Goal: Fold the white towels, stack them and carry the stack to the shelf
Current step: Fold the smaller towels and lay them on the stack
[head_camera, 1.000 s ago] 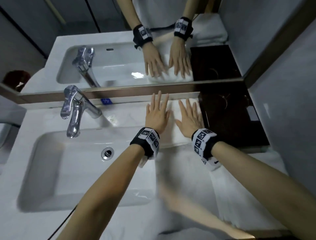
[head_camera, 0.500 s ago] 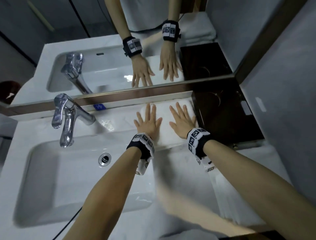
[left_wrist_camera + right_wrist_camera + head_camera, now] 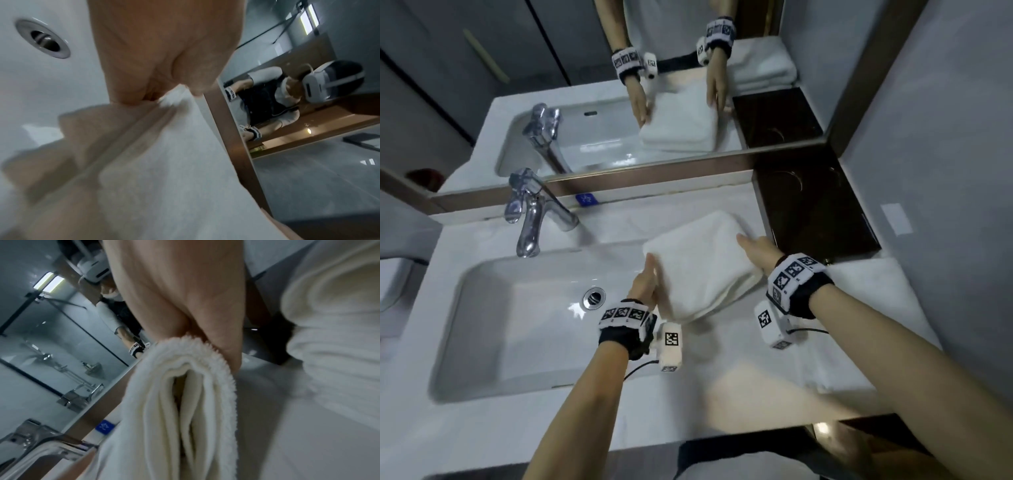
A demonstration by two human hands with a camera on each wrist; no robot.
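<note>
Wristbands (image 3: 627, 314), both wrists: black-and-white square code tags, no readable words. Left hand (image 3: 645, 286): grips the folded white towel (image 3: 700, 263) at its left edge. Right hand (image 3: 758, 251): grips its right edge. Towel: held above the counter (image 3: 613, 226), right of the basin (image 3: 517, 308). Blue label (image 3: 586, 198) below the mirror (image 3: 654, 130): writing illegible. Reflection: further folded towels (image 3: 763, 68).

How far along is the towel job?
One folded towel looks finished; the left hand and right hand hold its two sides above the counter. Another towel lies on the counter's right side. Stacking and carrying to the shelf remain.
</note>
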